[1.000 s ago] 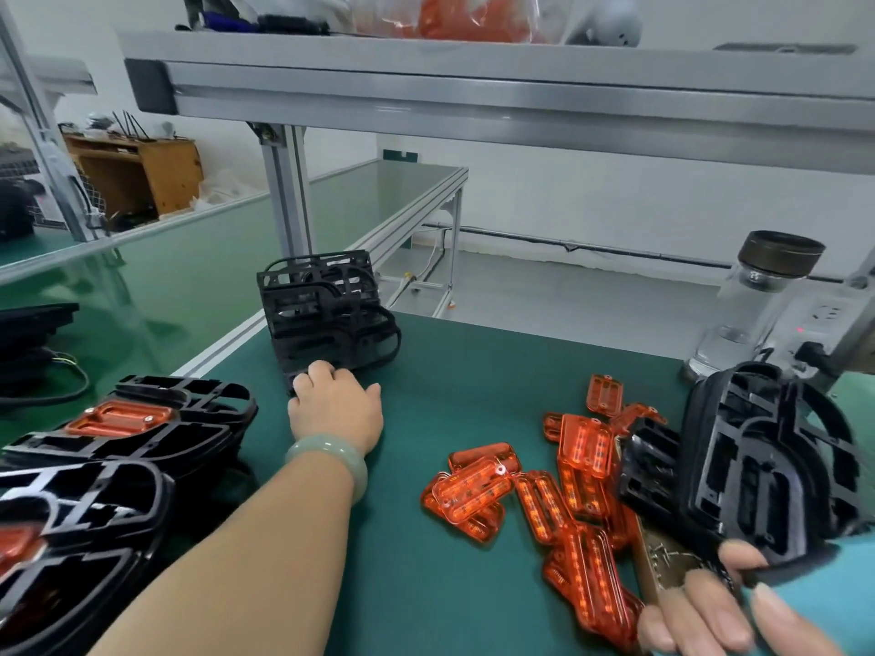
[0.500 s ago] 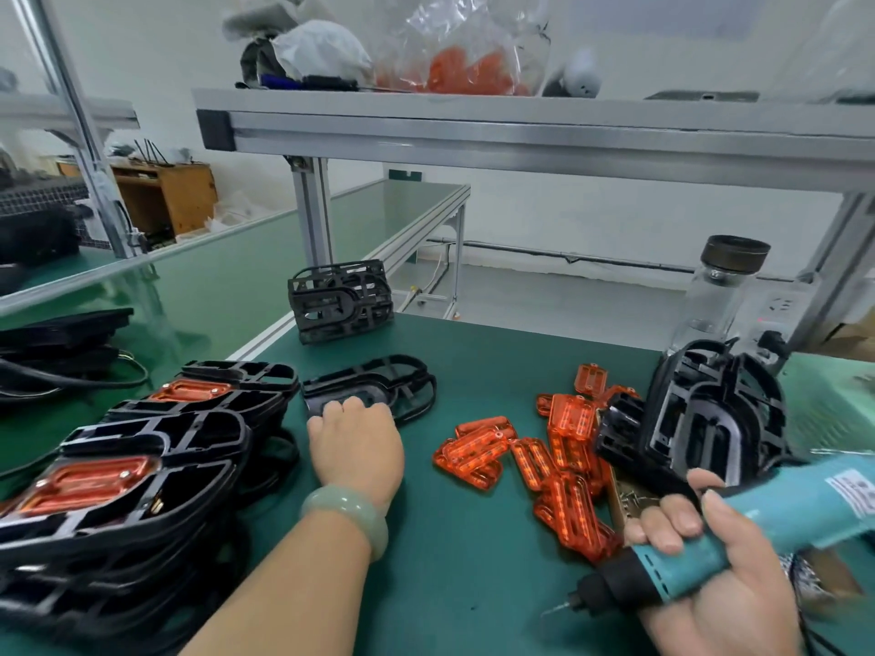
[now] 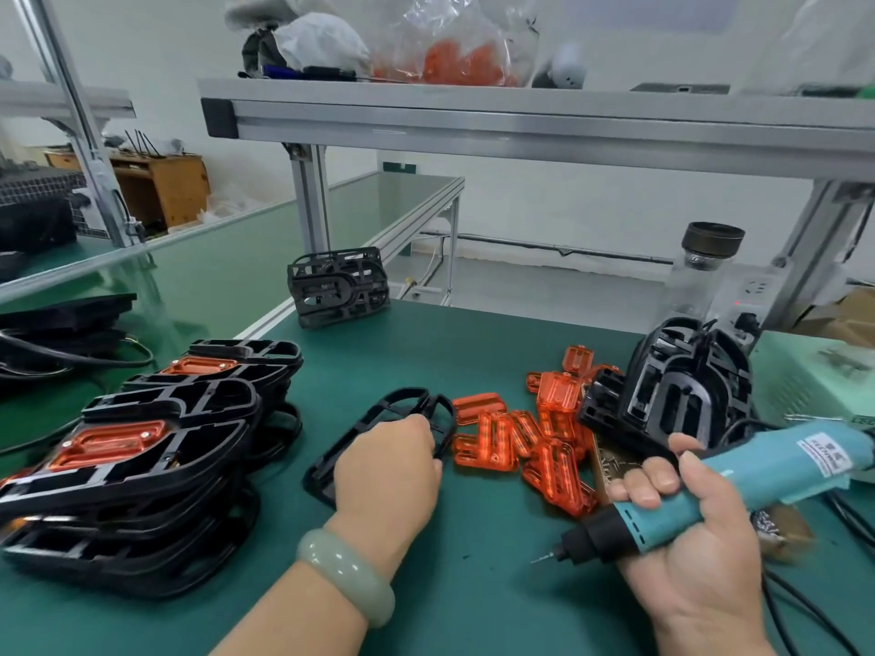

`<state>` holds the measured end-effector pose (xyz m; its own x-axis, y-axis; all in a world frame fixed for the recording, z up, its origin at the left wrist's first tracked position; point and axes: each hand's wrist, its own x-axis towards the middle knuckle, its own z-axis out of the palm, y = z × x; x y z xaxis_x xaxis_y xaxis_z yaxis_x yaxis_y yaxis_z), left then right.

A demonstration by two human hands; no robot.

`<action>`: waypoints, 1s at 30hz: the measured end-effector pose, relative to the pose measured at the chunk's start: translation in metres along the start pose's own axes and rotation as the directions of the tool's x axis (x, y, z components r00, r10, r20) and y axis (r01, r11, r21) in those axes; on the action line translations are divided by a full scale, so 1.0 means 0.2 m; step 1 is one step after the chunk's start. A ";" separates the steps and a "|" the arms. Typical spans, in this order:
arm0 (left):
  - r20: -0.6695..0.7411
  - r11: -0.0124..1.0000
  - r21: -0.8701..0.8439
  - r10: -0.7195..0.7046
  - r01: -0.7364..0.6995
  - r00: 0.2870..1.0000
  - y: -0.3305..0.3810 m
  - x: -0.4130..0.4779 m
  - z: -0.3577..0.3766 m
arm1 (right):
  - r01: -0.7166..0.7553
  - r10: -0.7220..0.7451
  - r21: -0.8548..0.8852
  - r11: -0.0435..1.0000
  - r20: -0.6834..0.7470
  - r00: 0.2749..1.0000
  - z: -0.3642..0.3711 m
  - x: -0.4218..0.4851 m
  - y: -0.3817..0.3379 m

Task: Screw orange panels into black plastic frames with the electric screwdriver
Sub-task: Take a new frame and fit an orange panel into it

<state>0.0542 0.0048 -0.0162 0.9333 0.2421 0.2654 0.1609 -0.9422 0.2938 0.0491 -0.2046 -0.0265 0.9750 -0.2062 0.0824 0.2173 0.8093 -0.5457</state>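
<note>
My left hand point(image 3: 386, 471) grips a single black plastic frame point(image 3: 402, 409) that lies flat on the green mat near the middle. Just right of it lies a heap of loose orange panels point(image 3: 521, 437). My right hand point(image 3: 682, 551) holds the teal electric screwdriver point(image 3: 738, 485) by its body, with the bit pointing left and down above the mat. Empty black frames are piled upright at the right point(image 3: 677, 395), behind the panels. At the left sits a stack of frames with orange panels fitted point(image 3: 137, 447).
A smaller stack of black frames point(image 3: 338, 286) stands at the far edge of the mat. A bottle with a dark cap point(image 3: 705, 272) and a power strip sit at the back right. An aluminium shelf point(image 3: 521, 120) spans overhead. Black cables run along the right edge.
My left hand pulled one frame from the far stack toward me and to the right, next to the orange panels. My right hand rose into view with the screwdriver.
</note>
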 end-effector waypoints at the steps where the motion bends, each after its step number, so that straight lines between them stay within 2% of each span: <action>1: -0.009 0.999 -0.047 0.003 -0.003 1.000 0.01 -0.01 0.00 | 0.001 -0.001 -0.002 1.000 0.004 1.000 0.00 0.00 0.00; 6: -0.053 0.984 -0.180 -0.012 0.002 0.999 0.01 -0.01 0.00 | -0.002 0.002 -0.014 1.000 0.013 1.000 0.01 0.00 -0.01; 10: -0.057 0.991 -0.134 -0.036 0.028 0.998 -0.01 0.00 0.02 | 0.004 -0.004 -0.011 1.000 0.007 1.000 0.02 -0.01 -0.02; 12: 0.040 0.997 0.000 -0.074 0.074 0.996 -0.01 0.01 0.04 | 0.005 -0.004 -0.007 1.000 0.004 1.000 0.02 -0.01 -0.02; 15: 0.262 0.978 0.132 -0.193 0.163 0.946 -0.03 0.02 0.05 | 0.006 -0.006 -0.006 1.000 0.002 1.000 0.02 -0.01 -0.02; 18: 0.291 0.966 0.151 -0.244 0.208 0.925 -0.07 0.01 0.03 | 0.004 -0.004 0.002 1.000 0.001 1.000 0.02 -0.02 -0.02; 25: 0.288 0.967 0.153 -0.243 0.206 0.926 -0.14 -0.13 -0.04 | 0.029 -0.029 0.006 1.000 -0.009 1.000 0.03 -0.01 -0.04; 30: 0.336 0.991 0.114 -0.107 0.072 0.936 -0.18 -0.23 -0.08 | 0.056 -0.056 0.021 0.998 -0.021 0.998 0.03 -0.01 -0.06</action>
<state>0.0006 0.0307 -0.0231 0.9641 0.2493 -0.0916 0.2633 -0.9425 0.2060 0.0441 -0.2105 -0.0157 0.9602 -0.2627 0.0953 0.2729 0.8076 -0.5227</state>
